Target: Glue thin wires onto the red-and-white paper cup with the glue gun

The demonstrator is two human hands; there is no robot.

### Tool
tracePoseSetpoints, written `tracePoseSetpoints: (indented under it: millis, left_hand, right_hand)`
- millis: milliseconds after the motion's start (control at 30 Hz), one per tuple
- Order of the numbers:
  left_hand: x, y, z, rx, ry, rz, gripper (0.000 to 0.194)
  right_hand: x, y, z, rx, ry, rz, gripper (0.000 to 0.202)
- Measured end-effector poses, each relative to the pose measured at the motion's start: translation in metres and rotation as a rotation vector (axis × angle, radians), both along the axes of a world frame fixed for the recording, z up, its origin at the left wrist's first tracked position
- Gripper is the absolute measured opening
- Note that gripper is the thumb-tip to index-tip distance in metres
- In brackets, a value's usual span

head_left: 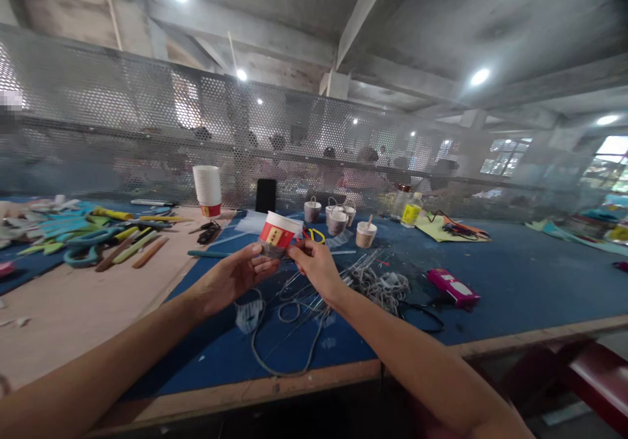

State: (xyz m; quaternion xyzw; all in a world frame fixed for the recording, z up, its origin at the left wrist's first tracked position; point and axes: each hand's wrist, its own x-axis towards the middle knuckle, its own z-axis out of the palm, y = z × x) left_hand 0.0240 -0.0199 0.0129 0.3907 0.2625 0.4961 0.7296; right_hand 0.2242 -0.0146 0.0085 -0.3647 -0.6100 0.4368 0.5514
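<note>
A red and white paper cup (279, 229), tilted, is held above the blue table mat, with grey cord around its lower part. My left hand (245, 269) has its fingers closed round the cup's lower left side. At the cup's lower right, my right hand (314, 262) is pinched at the grey band; the cord between its fingertips is too small to see clearly. Below the hands, a loop of grey cord (282, 373) trails over the mat. To the right lies a tangled heap of grey cord (383, 288) beside thin clear sticks (350, 272).
Several cord-wrapped cups (337, 223) stand behind my hands, near a yellow glue bottle (411, 210). A stack of paper cups (207, 190) and a black phone (265, 195) are at the back. Scissors (83, 249) and tools lie left; a magenta pack (454, 288) lies right.
</note>
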Motion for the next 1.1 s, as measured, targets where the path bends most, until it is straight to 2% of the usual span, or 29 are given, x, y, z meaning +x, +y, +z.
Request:
tracePoseSetpoints:
  millis: [200,400,633,833,1100]
  left_hand:
    - [0.000,0.001,-0.001,0.007,0.013,-0.076,0.032]
    - [0.003,0.005,-0.004,0.093,0.058,0.026,0.031]
    - [0.003,0.002,-0.005,0.117,0.091,-0.003,0.027]
    - [0.006,0.008,-0.013,0.174,0.158,0.110,0.031]
    - [0.006,0.007,-0.011,0.169,0.155,0.074,0.030]
  right_hand:
    - [-0.002,-0.003,0.000,-0.001,0.019,0.026,0.031]
    - [-0.001,-0.002,-0.001,0.021,0.006,0.021,0.031]
    - [-0.001,-0.003,-0.002,0.042,-0.038,0.014,0.028]
    - [-0.001,-0.006,-0.002,0.054,-0.080,0.028,0.029]
    - [-0.002,-0.003,-0.006,0.051,-0.084,0.029,0.025]
